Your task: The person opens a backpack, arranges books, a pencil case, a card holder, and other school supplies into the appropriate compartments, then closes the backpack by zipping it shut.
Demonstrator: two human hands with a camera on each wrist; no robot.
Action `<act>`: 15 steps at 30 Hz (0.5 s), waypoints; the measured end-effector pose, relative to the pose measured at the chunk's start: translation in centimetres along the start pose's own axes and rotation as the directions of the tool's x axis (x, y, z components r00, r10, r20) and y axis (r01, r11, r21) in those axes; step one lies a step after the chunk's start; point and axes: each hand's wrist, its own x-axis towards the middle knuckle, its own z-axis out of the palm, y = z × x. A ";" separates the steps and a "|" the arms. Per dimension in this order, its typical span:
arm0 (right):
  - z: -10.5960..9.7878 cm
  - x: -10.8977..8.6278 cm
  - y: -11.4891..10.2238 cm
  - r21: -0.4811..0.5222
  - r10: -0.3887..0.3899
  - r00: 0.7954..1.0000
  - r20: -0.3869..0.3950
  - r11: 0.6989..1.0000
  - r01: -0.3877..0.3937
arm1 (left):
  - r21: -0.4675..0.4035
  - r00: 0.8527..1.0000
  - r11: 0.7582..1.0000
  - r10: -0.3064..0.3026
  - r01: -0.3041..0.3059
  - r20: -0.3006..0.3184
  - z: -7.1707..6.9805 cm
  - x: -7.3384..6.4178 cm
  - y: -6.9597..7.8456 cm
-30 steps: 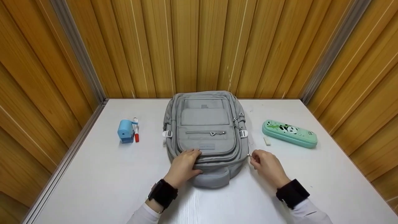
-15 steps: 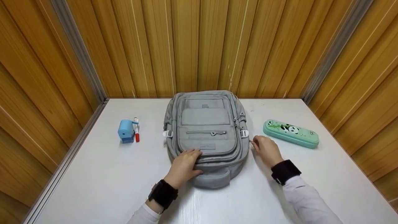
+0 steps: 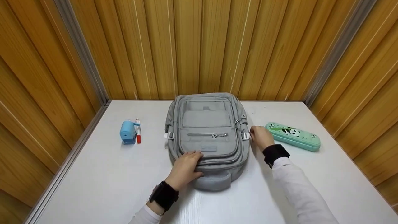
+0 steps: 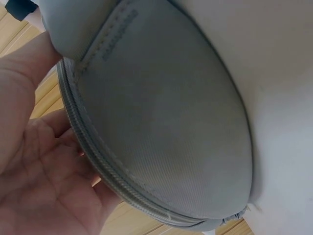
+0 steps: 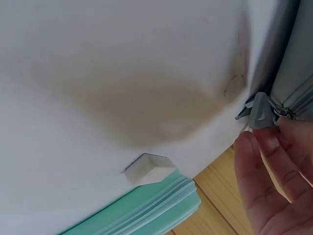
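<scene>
A grey backpack (image 3: 206, 119) lies on the white table, front pockets up, its grab handle (image 3: 214, 183) on the near side. My left hand (image 3: 183, 169) rests on the bag's near left edge, fingers spread over the front and thumb by the handle; the left wrist view shows the palm facing the zipper track (image 4: 105, 164). At the bag's right side, level with a white buckle (image 3: 245, 136), my right hand (image 3: 261, 136) pinches a grey zipper pull (image 5: 260, 115) between thumb and fingers. The head view hides that pull behind the fingers.
Right of the bag lies a mint panda pencil case (image 3: 293, 137), close to my right hand. A white eraser (image 5: 151, 169) sits beside it. On the left stand a blue pencil sharpener (image 3: 127, 132) and a red-capped marker (image 3: 138, 133). Wood-patterned walls (image 3: 214, 46) enclose the table.
My right hand has slid away from me along the bag's right side, from the near corner up to the white buckle, pinching the zipper pull. The left hand has stayed in place.
</scene>
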 end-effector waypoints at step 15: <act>0.4 1.7 0.6 0.053 0.067 0.995 0.075 0.996 -0.071 | -0.006 1.000 1.000 0.010 -0.010 -0.021 0.2 0.2 0.2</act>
